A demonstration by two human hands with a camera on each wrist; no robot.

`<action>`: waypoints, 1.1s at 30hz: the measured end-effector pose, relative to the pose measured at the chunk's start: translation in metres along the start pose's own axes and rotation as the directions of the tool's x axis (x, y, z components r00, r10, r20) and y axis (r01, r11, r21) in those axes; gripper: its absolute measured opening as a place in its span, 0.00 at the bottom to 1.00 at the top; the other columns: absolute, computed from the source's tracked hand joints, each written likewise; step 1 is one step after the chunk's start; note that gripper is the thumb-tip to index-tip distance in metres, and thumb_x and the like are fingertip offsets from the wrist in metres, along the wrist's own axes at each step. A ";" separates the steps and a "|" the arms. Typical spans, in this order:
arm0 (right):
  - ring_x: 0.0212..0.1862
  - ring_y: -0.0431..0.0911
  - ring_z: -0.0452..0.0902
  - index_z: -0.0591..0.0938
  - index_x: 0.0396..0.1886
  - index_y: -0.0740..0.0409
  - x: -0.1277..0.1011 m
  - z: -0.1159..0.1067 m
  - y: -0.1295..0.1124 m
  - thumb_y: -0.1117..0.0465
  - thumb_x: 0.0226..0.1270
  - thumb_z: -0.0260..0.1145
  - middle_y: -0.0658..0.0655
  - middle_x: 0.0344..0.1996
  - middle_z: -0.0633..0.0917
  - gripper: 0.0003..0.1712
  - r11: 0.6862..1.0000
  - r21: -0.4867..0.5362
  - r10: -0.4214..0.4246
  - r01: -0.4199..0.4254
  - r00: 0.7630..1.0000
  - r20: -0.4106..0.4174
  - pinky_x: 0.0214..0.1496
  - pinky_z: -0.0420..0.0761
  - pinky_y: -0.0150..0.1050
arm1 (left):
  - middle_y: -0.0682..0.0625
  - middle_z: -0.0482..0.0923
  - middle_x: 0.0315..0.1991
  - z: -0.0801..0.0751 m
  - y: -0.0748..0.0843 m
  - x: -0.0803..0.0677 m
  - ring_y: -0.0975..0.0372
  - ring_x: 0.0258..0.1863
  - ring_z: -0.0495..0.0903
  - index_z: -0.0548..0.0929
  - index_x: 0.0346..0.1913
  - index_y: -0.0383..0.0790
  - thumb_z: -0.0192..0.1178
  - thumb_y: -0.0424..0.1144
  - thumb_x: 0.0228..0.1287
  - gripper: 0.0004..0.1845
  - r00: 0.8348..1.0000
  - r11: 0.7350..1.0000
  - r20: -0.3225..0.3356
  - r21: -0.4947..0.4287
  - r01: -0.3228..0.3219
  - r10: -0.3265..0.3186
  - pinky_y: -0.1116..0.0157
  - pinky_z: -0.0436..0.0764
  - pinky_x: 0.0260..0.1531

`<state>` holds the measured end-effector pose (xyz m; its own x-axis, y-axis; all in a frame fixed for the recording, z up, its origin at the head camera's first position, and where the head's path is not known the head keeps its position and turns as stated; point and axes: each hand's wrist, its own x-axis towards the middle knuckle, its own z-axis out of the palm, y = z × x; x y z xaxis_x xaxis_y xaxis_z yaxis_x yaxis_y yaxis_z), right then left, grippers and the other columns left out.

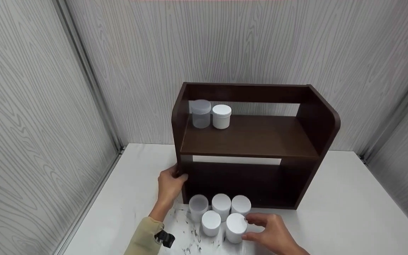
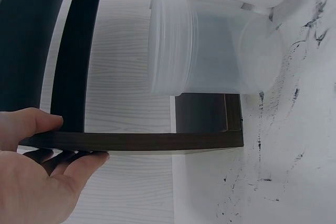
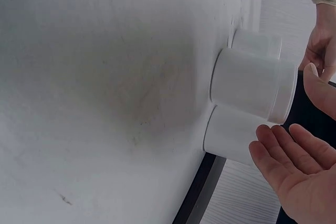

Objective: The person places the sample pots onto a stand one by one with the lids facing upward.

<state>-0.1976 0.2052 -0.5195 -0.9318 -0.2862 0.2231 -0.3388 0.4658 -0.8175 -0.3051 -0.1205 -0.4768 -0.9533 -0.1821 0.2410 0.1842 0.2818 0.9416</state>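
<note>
- Left hand (image 1: 170, 184), fingers (image 2: 39, 120) curled, grips the shelf (image 1: 250, 141) side panel, left of centre.
- Right hand (image 1: 273, 233), fingers (image 3: 294, 148) loose and open, touches a white jar (image 1: 235, 227), bottom centre.
- Four more jars (image 1: 221, 204) cluster beside it on the tabletop (image 1: 349, 212).

Left hand (image 1: 170, 184) grips shelf (image 1: 250, 141); right hand (image 1: 273, 233) touches jar (image 1: 235, 227).

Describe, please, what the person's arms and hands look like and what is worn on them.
Both hands are bare: no gloves or rings show. The left hand comes out of a beige sleeve ending at the wrist, with a small black device strapped at the cuff. The right hand shows no sleeve or strap in the head view; its forearm is out of frame.
</note>
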 end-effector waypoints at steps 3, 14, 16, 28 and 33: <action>0.50 0.53 0.88 0.90 0.52 0.60 0.001 0.001 0.001 0.50 0.50 0.88 0.52 0.47 0.92 0.31 1.000 -0.010 0.006 -0.006 1.000 0.001 0.55 0.85 0.45 | 0.33 0.85 0.55 0.000 0.000 0.000 0.48 0.53 0.86 0.79 0.67 0.25 0.65 0.29 0.63 0.28 1.000 1.000 -0.004 0.006 0.006 -0.006 0.54 0.85 0.49; 0.51 0.54 0.89 0.90 0.54 0.60 0.006 0.007 -0.001 0.53 0.48 0.89 0.55 0.48 0.91 0.33 1.000 -0.011 0.029 -0.029 1.000 0.009 0.53 0.86 0.49 | 0.31 0.83 0.57 0.000 0.000 0.000 0.47 0.55 0.85 0.76 0.68 0.21 0.64 0.28 0.66 0.28 1.000 0.999 0.021 -0.036 -0.009 0.010 0.58 0.85 0.48; 0.51 0.55 0.89 0.90 0.54 0.60 0.006 0.007 -0.001 0.53 0.48 0.89 0.55 0.49 0.91 0.33 0.999 -0.014 0.030 -0.029 1.000 0.010 0.53 0.86 0.49 | 0.31 0.83 0.57 0.000 0.000 0.000 0.47 0.55 0.85 0.76 0.68 0.22 0.64 0.28 0.65 0.28 1.000 0.999 0.019 -0.034 -0.007 0.007 0.58 0.85 0.48; 0.50 0.55 0.89 0.90 0.52 0.62 0.009 0.009 0.001 0.55 0.47 0.89 0.57 0.47 0.92 0.32 1.000 0.000 0.024 -0.024 0.999 0.023 0.53 0.86 0.48 | 0.31 0.84 0.57 0.000 0.000 0.001 0.48 0.54 0.85 0.77 0.68 0.22 0.64 0.28 0.65 0.28 1.000 0.999 0.014 -0.042 0.003 -0.002 0.59 0.85 0.47; 0.51 0.57 0.89 0.90 0.54 0.63 0.010 0.012 0.001 0.55 0.47 0.89 0.58 0.49 0.91 0.33 1.000 0.002 0.020 -0.020 0.999 0.033 0.53 0.86 0.45 | 0.32 0.84 0.57 0.000 0.001 0.000 0.48 0.53 0.86 0.77 0.68 0.23 0.64 0.28 0.65 0.28 1.000 0.999 0.011 -0.039 0.007 -0.007 0.59 0.85 0.46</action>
<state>-0.2055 0.1925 -0.5242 -0.9336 -0.3045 0.1890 -0.3197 0.4694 -0.8230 -0.3055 -0.1200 -0.4760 -0.9571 -0.1737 0.2320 0.1865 0.2439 0.9517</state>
